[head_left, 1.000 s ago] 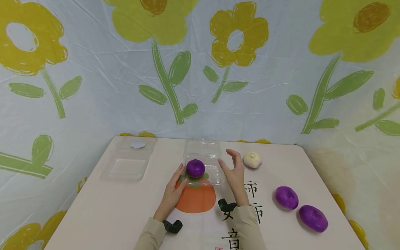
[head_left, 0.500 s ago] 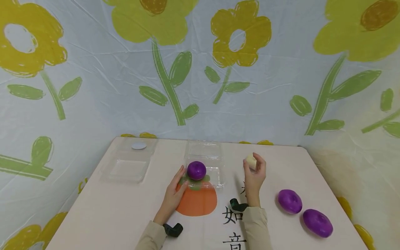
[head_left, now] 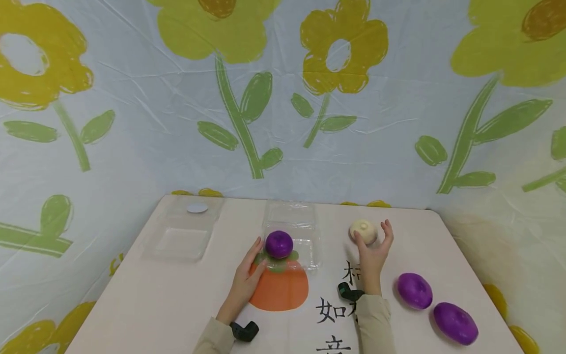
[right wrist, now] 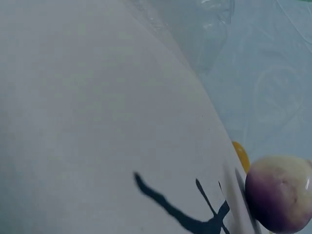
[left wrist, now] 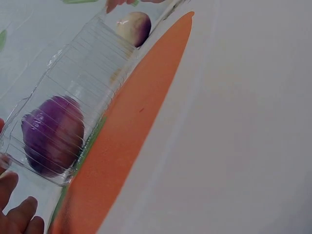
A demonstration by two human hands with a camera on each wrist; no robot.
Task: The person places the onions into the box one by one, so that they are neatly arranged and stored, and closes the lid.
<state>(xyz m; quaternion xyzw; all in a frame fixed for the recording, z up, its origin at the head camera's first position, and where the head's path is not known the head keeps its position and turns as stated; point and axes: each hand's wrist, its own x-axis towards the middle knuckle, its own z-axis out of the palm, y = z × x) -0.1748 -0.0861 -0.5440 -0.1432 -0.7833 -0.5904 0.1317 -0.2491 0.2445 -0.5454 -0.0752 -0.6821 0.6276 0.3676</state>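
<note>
A clear plastic clamshell box (head_left: 309, 253) lies with its lid folded back, holding a shiny purple, onion-like vegetable (head_left: 279, 245). My left hand (head_left: 244, 278) rests along the box's left side, fingers extended and thumb at the front corner. In the left wrist view, fingertips (left wrist: 22, 212) sit right at the box's edge. To the right, my right hand (head_left: 374, 250) is spread at a cream-and-purple turnip (head_left: 364, 230); the thumb overlaps its front and the fingers stand apart on its right. The right wrist view shows the turnip (right wrist: 282, 195) without the fingers.
A second clear box (head_left: 177, 241), also unfolded, lies at the back left. Two purple vegetables (head_left: 414, 291) (head_left: 456, 323) lie at the right side. The tabletop bears a printed orange persimmon (head_left: 283, 292) and dark characters (head_left: 330, 310). Flowered cloth (head_left: 283, 147) encloses the table.
My right hand has moved right from beside the box to the turnip; its fingers, closed around the turnip half a second ago, are now spread. My left hand stays by the box.
</note>
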